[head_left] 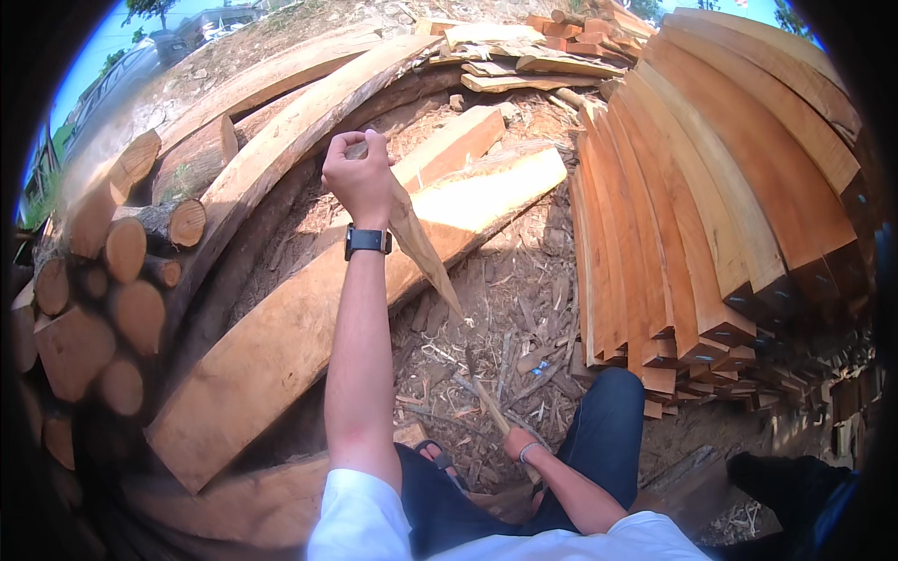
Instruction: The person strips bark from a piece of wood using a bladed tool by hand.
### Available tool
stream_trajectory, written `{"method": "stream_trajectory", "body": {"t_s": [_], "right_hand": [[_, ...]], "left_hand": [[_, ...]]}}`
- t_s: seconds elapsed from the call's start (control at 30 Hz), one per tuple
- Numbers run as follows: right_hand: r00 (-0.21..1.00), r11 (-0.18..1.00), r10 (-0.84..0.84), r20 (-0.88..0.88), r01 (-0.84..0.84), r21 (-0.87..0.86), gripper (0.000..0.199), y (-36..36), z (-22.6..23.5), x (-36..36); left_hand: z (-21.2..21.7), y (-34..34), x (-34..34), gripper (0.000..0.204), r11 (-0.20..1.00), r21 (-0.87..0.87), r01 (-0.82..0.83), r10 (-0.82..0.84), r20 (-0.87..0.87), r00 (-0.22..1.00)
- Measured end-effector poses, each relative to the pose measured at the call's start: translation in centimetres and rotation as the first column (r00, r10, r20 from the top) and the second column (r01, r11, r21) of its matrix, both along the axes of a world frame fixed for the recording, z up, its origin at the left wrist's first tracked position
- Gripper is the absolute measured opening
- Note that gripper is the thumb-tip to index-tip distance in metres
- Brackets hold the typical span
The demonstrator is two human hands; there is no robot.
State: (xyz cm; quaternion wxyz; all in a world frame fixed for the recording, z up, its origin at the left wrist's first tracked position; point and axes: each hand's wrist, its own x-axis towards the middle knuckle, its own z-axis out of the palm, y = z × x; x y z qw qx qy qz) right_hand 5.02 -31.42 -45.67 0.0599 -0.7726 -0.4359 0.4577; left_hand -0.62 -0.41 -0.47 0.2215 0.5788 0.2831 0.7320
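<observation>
My left hand [360, 182], with a dark watch at its wrist, is raised ahead of me, its fingers curled round a pointed strip of wood [421, 245]. The strip slants down to the right, and its tip ends above the littered ground. Low at the right, beside my bent knee, my right hand [520, 445] is closed on a wooden handle [490, 404]. A thin dark part shows at the handle's far end; I cannot tell what kind of tool it is. Beyond the strip lies a large squared timber [281, 360], its far end brightly sunlit.
Cut logs [126, 248] are heaped at the left, next to a long curved slab [281, 140]. Sawn beams [692, 178] are stacked high at the right. Wood chips [514, 290] and bark cover the ground between. More boards [524, 70] lie at the back.
</observation>
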Motion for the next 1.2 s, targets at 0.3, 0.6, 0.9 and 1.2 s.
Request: {"method": "stream_trajectory", "body": {"t_s": [0.3, 0.6, 0.9, 1.2], "right_hand": [[0.939, 0.834, -0.325, 0.113, 0.228, 0.503, 0.032, 0.1, 6.9, 0.2], [0.964, 0.957, -0.164, 0.21, 0.104, 0.27, 0.035, 0.5, 1.3, -0.3], [0.932, 0.928, -0.252, -0.261, 0.309, 0.207, 0.029, 1.2, 5.1, 0.3], [0.584, 0.723, -0.406, -0.703, 0.676, 0.144, 0.017, 2.3, 9.1, 1.2]], "left_hand": [[0.1, 0.6, -0.6, 0.02, 1.0, 0.02, -0.023, 0.023, 0.006, 1.0], [0.5, -0.6, 1.4, 0.018, 0.999, 0.034, 0.039, -0.039, -0.022, 0.999], [0.2, -1.5, 2.0, 0.018, 0.992, 0.033, 0.123, -0.122, -0.025, 0.992], [0.3, -2.3, 3.1, 0.018, 0.99, 0.081, 0.119, -0.115, -0.048, 0.992]]}}
